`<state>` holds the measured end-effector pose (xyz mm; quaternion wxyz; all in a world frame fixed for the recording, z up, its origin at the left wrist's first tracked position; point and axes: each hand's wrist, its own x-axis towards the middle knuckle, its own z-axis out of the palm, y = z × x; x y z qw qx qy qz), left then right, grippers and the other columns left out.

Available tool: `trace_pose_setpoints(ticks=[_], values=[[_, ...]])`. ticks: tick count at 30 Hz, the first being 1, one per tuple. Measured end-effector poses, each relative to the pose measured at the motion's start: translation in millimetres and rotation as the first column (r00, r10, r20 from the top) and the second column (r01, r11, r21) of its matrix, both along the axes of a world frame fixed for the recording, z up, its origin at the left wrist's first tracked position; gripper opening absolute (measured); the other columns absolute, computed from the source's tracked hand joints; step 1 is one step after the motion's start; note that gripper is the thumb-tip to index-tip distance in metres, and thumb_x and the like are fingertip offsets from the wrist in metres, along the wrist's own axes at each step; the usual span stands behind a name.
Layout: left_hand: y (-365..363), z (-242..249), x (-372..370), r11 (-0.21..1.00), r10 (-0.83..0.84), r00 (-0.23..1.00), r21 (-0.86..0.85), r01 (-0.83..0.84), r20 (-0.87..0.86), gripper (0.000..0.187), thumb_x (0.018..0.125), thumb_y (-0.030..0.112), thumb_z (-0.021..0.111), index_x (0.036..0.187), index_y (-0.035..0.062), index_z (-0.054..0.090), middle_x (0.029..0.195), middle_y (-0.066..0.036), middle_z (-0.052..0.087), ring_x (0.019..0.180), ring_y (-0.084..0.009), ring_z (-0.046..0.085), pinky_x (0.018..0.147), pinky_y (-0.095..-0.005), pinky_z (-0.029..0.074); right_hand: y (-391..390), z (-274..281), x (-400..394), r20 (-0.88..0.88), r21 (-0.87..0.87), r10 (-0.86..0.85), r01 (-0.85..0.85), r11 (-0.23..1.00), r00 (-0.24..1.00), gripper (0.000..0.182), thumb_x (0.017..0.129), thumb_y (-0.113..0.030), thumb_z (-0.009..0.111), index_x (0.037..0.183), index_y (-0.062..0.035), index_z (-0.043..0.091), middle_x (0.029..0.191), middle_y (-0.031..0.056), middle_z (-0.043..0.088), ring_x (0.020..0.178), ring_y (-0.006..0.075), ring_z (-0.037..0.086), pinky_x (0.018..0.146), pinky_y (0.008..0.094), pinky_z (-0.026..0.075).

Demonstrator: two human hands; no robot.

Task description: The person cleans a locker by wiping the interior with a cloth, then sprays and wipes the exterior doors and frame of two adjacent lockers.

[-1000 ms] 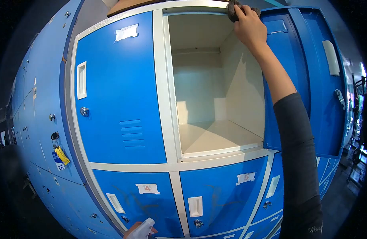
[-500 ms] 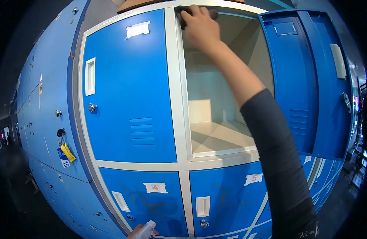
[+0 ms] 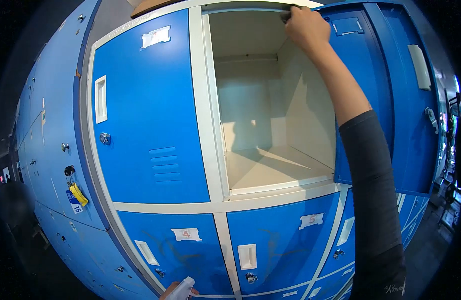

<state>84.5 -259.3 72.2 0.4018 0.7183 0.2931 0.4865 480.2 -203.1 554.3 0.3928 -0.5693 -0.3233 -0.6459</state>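
Cloth (image 3: 285,17), dark and mostly hidden under the fingers, sits at the upper right corner of the open locker (image 3: 280,194), against its top edge. The right hand (image 3: 309,29) has its grip closed on it, knuckles up. Half a second ago that hand was at the open locker's upper left corner; now it is back at the right end, close to where it was a second ago. That seems to make it a back-and-forth stroke, confined to the open locker's top edge rather than its inside. With the arm moved over, the open locker's back wall and floor show again, with patches of light and shadow on them.

Below and to the left of the open locker, the left hand (image 3: 169,289) has its grip around a pale, see-through bottle (image 3: 182,288), as far as the cut-off view shows. It has stayed low in front of the door marked 4 (image 3: 205,267), and whether a finger presses anything cannot be told.

The swung-out door (image 3: 413,130) stands to the open locker's right, partly behind the dark sleeve (image 3: 373,185); a closed door (image 3: 140,115) lies to its left.
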Motion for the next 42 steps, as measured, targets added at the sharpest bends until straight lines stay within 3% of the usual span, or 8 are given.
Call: trace_pose_setpoints(ticks=[4,7,10,18,30,37,41,42], values=[[1.0,-4.6,-2.2,0.999,-0.001,1.0,0.052,0.0,0.001,0.063,0.076,-0.008,0.063,0.136,-0.0015,0.046,0.105,-0.004,0.059,0.077,-0.0101,0.058,0.066,-0.0231,0.048,12.7,12.2,-4.0,-0.116,-0.051,-0.092,0.086,0.995,0.989,0.033,0.085,-0.022,0.053,0.107,-0.0024,0.067,0.109,0.0171,0.065,0.1,0.0335,0.065,0.079,0.0452,0.055],[-1.5,-5.1,-4.8,0.998,-0.008,1.0,0.063,0.008,0.006,0.063,0.076,-0.008,0.063,0.136,-0.0013,0.047,0.104,-0.003,0.06,0.077,-0.0095,0.057,0.065,-0.0225,0.047,-0.4,9.9,-34.6,-0.301,-0.141,0.153,-0.202,0.969,0.941,0.031,0.084,-0.021,0.053,0.104,-0.003,0.069,0.107,0.0175,0.067,0.099,0.0332,0.066,0.079,0.0444,0.055],[-2.1,-4.2,-6.7,0.998,-0.01,1.0,0.061,0.01,0.007,0.063,0.076,-0.008,0.063,0.136,-0.0011,0.047,0.103,-0.003,0.06,0.076,-0.0091,0.056,0.065,-0.022,0.046,23.1,-9.4,-53.8,0.106,0.069,0.144,-0.151,0.986,0.984,0.028,0.082,-0.018,0.052,0.098,-0.0037,0.071,0.1,0.016,0.07,0.096,0.032,0.068,0.077,0.0422,0.055],[2.5,-2.9,12.3,0.999,0.014,1.0,0.045,-0.013,-0.008,0.065,0.074,-0.008,0.064,0.136,-0.0008,0.047,0.105,-0.003,0.06,0.082,-0.0092,0.055,0.07,-0.0232,0.047,58.8,-12.9,-114.6,0.318,-0.107,0.478,-0.47,0.876,0.819,0.027,0.087,-0.019,0.05,0.106,-0.0056,0.063,0.108,0.0152,0.061,0.106,0.0346,0.057,0.085,0.0455,0.051],[13.6,-10.1,48.4,0.994,-0.109,0.992,-0.002,0.109,0.062,0.064,0.076,-0.005,0.068,0.136,-0.0002,0.047,0.107,-0.004,0.059,0.087,-0.0102,0.054,0.074,-0.0239,0.047,17.4,6.1,-37.7,0.08,-0.042,-0.075,0.078,0.996,0.994,0.028,0.089,-0.021,0.051,0.102,-0.0043,0.069,0.11,0.0146,0.067,0.104,0.0289,0.064,0.082,0.0422,0.054],[20.4,-30.8,45.1,0.993,-0.095,0.991,0.083,0.088,0.091,0.065,0.075,-0.008,0.068,0.136,-0.0004,0.047,0.108,-0.004,0.059,0.088,-0.0114,0.055,0.075,-0.0248,0.048,-3.9,15.9,-7.1,-0.179,-0.202,-0.157,0.12,0.972,0.971,0.026,0.082,-0.017,0.051,0.091,-0.0069,0.073,0.086,0.0109,0.073,0.084,0.028,0.071,0.073,0.04,0.055],[17.1,-35.2,31.6,0.998,-0.062,0.994,0.02,0.061,0.085,0.066,0.074,-0.008,0.066,0.137,-0.0004,0.047,0.108,-0.005,0.059,0.092,-0.0128,0.055,0.078,-0.0253,0.047,-15.1,4.4,-37.8,-0.332,-0.132,0.186,-0.241,0.962,0.925,0.027,0.081,-0.019,0.056,0.1,-0.0091,0.072,0.091,0.0114,0.072,0.085,0.0272,0.069,0.071,0.0389,0.055],[19.1,-37.9,29.4,0.998,-0.061,0.994,0.038,0.058,0.087,0.066,0.074,-0.008,0.065,0.137,-0.0004,0.046,0.108,-0.005,0.059,0.092,-0.0129,0.056,0.078,-0.0254,0.048,-26.2,-15.3,-63.5,-0.359,-0.119,0.362,-0.427,0.896,0.86,0.027,0.085,-0.022,0.054,0.083,-0.004,0.073,0.094,0.0149,0.072,0.085,0.0258,0.071,0.071,0.0399,0.056]])
